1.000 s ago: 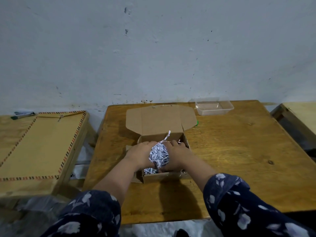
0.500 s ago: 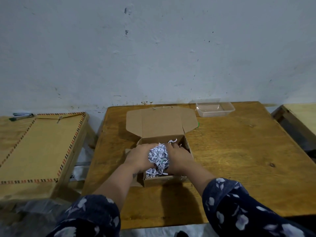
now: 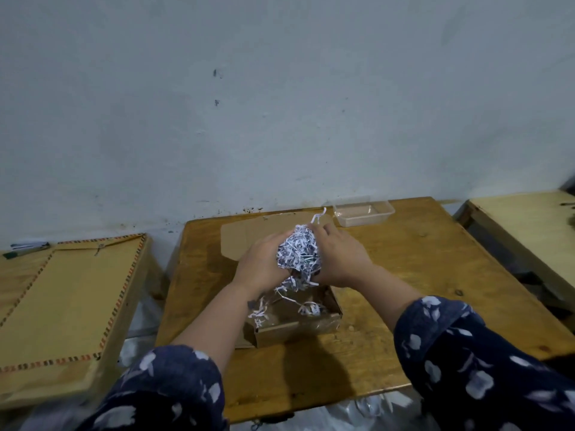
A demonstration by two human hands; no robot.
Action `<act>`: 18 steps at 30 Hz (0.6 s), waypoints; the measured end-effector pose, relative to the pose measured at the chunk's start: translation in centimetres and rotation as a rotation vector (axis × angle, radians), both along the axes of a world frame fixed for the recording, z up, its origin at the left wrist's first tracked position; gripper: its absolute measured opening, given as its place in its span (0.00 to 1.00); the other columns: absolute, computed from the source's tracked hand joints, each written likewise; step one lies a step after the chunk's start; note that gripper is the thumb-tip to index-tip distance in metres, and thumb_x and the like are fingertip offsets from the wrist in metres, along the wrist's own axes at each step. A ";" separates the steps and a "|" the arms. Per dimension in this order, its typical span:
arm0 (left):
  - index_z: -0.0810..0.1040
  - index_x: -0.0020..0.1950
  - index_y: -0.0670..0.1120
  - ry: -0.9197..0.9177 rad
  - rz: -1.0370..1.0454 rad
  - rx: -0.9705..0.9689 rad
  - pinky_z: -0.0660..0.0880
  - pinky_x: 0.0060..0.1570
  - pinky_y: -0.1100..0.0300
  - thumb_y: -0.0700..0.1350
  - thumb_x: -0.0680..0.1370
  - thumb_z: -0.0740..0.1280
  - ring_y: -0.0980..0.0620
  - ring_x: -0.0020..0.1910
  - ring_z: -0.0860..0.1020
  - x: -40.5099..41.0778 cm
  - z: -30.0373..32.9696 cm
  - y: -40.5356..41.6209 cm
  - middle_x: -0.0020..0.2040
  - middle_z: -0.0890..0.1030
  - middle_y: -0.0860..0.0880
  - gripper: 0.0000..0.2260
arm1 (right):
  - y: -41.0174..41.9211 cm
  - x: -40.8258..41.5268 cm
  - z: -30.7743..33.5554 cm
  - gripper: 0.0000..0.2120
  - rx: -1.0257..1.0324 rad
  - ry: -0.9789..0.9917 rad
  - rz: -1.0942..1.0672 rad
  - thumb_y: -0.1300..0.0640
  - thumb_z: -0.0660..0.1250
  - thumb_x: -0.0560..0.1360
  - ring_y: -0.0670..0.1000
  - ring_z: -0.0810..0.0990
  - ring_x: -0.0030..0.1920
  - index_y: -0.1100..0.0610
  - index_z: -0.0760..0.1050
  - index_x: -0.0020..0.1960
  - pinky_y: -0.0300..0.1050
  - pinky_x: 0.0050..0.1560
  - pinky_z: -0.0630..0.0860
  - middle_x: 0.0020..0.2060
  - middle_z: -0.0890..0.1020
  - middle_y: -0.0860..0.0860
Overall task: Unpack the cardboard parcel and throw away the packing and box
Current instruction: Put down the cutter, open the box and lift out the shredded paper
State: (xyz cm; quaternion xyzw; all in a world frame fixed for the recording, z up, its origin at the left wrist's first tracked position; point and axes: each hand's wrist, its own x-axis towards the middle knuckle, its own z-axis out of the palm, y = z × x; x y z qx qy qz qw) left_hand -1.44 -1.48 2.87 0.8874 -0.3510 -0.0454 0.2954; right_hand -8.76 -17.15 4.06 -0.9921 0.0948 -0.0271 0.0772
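Note:
A small brown cardboard box (image 3: 295,332) lies open on the wooden table (image 3: 404,275), its lid flap (image 3: 239,241) folded back towards the wall. My left hand (image 3: 259,265) and my right hand (image 3: 340,259) press from both sides on a wad of white and blue shredded paper (image 3: 298,251), held above the box. Loose strands (image 3: 286,290) hang from the wad down to the box. A few shreds (image 3: 309,307) lie inside the box; the rest of its inside is hidden behind my hands.
A clear plastic tray (image 3: 362,213) sits at the table's far edge by the wall. A lower wooden board with a patterned border (image 3: 62,306) stands to the left, pens (image 3: 26,247) at its far corner. Another wooden table (image 3: 529,231) is to the right.
Both hands have lifted the wad of shredded paper up out of the box; earlier it was pressed down inside. Strands now trail below it.

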 end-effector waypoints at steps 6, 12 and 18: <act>0.64 0.74 0.58 -0.050 -0.132 0.000 0.72 0.59 0.54 0.46 0.70 0.74 0.50 0.66 0.71 -1.5 0.8 -7.1 0.69 0.73 0.53 0.36 | -6.2 -3.6 1.0 0.50 -0.029 -0.024 -0.093 0.38 0.75 0.60 0.58 0.74 0.59 0.52 0.53 0.72 0.55 0.55 0.77 0.64 0.70 0.56; 0.64 0.74 0.56 0.004 -0.198 0.070 0.70 0.64 0.53 0.45 0.68 0.74 0.50 0.69 0.68 -3.3 -3.3 -15.7 0.71 0.70 0.53 0.37 | -13.8 -6.9 -2.2 0.50 0.043 0.039 -0.150 0.37 0.74 0.61 0.57 0.74 0.59 0.53 0.54 0.74 0.53 0.58 0.75 0.63 0.71 0.56; 0.62 0.75 0.56 0.117 -0.205 0.212 0.67 0.64 0.57 0.44 0.70 0.74 0.50 0.70 0.67 -5.4 -8.7 -20.0 0.72 0.69 0.52 0.37 | -18.0 -8.6 -8.8 0.49 0.214 0.166 -0.168 0.36 0.72 0.62 0.60 0.73 0.61 0.52 0.53 0.74 0.55 0.60 0.72 0.63 0.70 0.56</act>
